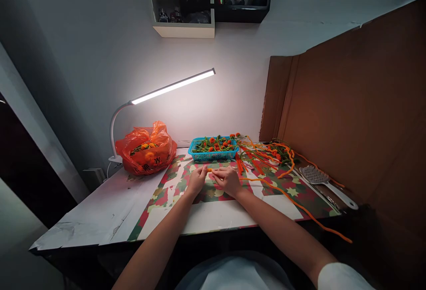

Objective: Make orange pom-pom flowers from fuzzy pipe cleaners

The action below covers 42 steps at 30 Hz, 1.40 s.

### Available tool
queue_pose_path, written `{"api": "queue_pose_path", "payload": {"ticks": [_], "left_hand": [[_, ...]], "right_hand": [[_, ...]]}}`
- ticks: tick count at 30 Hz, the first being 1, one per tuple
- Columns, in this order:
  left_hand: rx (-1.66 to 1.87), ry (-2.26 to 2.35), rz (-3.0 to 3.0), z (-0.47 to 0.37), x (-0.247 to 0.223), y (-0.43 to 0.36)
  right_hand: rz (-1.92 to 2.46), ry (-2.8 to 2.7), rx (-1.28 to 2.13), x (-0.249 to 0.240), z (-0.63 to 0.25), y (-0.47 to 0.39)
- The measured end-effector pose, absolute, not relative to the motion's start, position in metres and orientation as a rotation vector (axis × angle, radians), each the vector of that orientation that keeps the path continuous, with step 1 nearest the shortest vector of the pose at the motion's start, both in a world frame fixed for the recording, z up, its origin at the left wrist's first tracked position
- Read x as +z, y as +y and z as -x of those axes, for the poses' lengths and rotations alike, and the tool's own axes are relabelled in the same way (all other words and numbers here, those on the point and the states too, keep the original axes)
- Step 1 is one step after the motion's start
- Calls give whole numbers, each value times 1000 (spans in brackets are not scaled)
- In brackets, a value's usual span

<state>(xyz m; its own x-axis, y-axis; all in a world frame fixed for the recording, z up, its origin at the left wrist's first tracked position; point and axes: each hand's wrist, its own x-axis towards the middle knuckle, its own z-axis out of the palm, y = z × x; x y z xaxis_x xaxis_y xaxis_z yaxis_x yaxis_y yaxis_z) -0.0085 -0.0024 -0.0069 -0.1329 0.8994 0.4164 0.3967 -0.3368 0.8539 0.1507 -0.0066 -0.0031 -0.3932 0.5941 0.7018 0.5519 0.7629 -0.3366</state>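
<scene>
Between the fingertips of both hands, just above the patterned tabletop, is a short piece of orange fuzzy chenille stem (209, 170). My left hand (197, 180) pinches its left end, and my right hand (227, 180) pinches the right end. From beside my right hand, a long orange chenille stem (289, 196) runs right and hangs past the table's front edge. I cannot tell whether it joins the piece in my fingers. Beyond the hands stands a blue basket (213, 155) holding orange flower heads on green stems (216, 144).
A red plastic bag (149, 161) with yellow-orange flowers sits at the left by a lit lamp (173, 86). Loose orange stems (256, 162) lie right of the basket. A white hairbrush (341, 194) rests near a cardboard wall (349, 103). A shelf (186, 31) hangs above.
</scene>
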Motion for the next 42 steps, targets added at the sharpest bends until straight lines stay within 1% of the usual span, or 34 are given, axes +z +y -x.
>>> {"api": "queue_pose_path", "payload": {"ticks": [4,6,8,11,13,15,18,20,26,28,36,39,42], "left_hand": [[1494,1278,-1516,9,-10,3],[1477,1168,-1428,9,-9,4],[1456,1065,-1367,10,-5,2],[1365,925,-1359,11,3,-6],[1206,848,-1414,12,8,-13],[1008,805,-1492,14,10,-17],[797,834,-1644,17,9,-19],[743,913,-1749,19,6,-16],[816,1113,-1888,22,0,-10],[817,1112,-1903,22,0,-11],[844,1234,-1988,20,3,-13],[820,1331,-2034,18,5,-14],[857,1456,-2042,15,5,-14]], "right_hand": [[821,-2056,103,-4,-150,-8],[802,-2007,226,-7,-149,-4],[754,-1905,469,-10,-149,3],[679,-1755,947,-11,-154,14],[687,-1774,1192,-6,-162,17],[748,-1865,1311,3,-173,17],[881,-1971,1267,16,-185,14],[922,-2020,1159,19,-188,14],[981,-2034,675,9,-179,19],[972,-2061,614,7,-179,20],[945,-2142,593,12,-185,20],[993,-2150,471,13,-181,15],[1046,-2120,266,12,-174,8]]}}
